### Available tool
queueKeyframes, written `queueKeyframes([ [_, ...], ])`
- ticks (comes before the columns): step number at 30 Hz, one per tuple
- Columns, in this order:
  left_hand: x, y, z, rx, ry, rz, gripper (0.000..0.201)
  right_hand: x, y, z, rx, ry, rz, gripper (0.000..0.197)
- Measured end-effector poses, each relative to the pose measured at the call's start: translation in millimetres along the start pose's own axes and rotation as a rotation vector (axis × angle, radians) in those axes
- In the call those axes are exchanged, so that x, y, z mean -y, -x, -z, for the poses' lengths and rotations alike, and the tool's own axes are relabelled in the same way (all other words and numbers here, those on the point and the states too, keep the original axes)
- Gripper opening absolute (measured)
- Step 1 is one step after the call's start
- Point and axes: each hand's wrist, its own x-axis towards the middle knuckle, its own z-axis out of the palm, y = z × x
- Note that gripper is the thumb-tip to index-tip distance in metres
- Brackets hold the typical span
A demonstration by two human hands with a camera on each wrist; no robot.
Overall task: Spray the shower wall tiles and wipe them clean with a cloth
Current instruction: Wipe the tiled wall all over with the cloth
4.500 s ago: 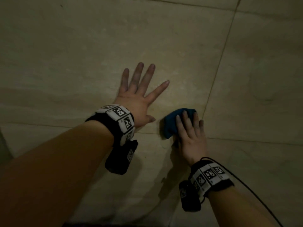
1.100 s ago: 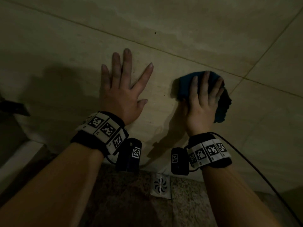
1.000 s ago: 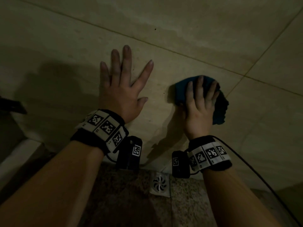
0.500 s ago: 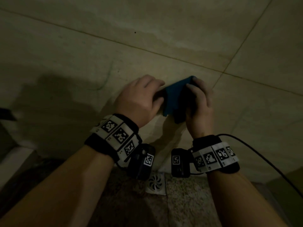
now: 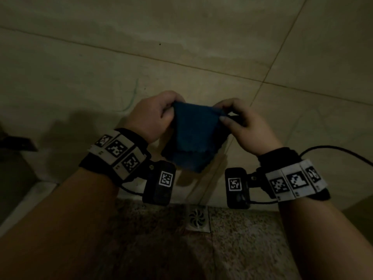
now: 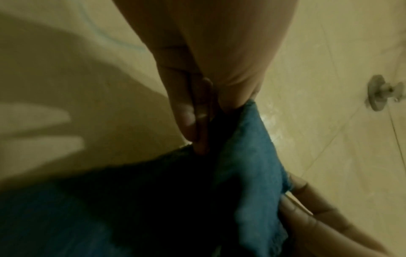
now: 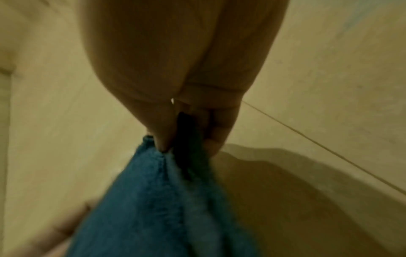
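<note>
Two hands, left hand (image 5: 153, 116) and right hand (image 5: 242, 126), pinch the dark blue terry cloth (image 5: 193, 136) off the beige wall tiles (image 5: 80, 63); refolding step, wiping likely next.

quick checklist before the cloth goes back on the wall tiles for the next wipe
1. Left hand has a grip on the cloth: ok, it pinches the top left edge.
2. Right hand has a grip on the cloth: ok, it pinches the top right edge.
3. Cloth off the wall tiles: ok, it hangs between the hands.
4. Cloth folded flat for wiping: not ok, it hangs loose.
5. Tiles wet with spray: cannot tell.
</note>
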Motion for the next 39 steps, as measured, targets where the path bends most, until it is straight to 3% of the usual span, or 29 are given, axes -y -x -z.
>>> queueKeyframes([
  [5, -2.3, 2.9, 11.2, 0.053, 0.056, -0.092, 0.033, 4.8, 0.8, 1.0, 0.023, 0.027, 0.006, 0.048],
  [10, -6.4, 4.4, 17.7, 0.0, 0.035, -0.212, 0.032, 7.9, 4.7, -3.1, 0.07, 0.025, 0.003, 0.054],
  [15, -9.9, 4.8, 18.8, -0.04, 0.079, -0.22, 0.036, 10.7, 7.7, -10.4, 0.049, -0.351, -0.126, 0.037],
  [17, -11.0, 5.1, 19.7, -0.037, 0.072, -0.199, 0.036, 10.0, 7.5, -16.7, 0.092, -0.258, -0.136, 0.031],
  [20, -8.6, 5.3, 21.3, -0.008, 0.013, -0.194, 0.029, 9.9, 6.4, -26.2, 0.149, -0.08, -0.124, 0.047],
  [27, -1.4, 2.6, 24.3, 0.005, -0.095, -0.246, 0.036, 9.5, 3.6, -50.9, 0.111, -0.076, -0.139, 0.058],
  [32, -0.5, 0.7, 25.0, -0.068, -0.096, -0.218, 0.03, 6.8, -1.1, -56.4, 0.037, -0.056, -0.096, 0.017],
  [35, 4.1, 0.3, 27.6, -0.084, -0.153, -0.131, 0.028, 7.0, -3.4, -50.9, 0.035, -0.118, -0.103, 0.02],
  [39, 4.8, 2.7, 27.4, -0.033, -0.273, -0.143, 0.022, 11.4, -4.2, -50.4, 0.016, -0.191, -0.136, 0.018],
])
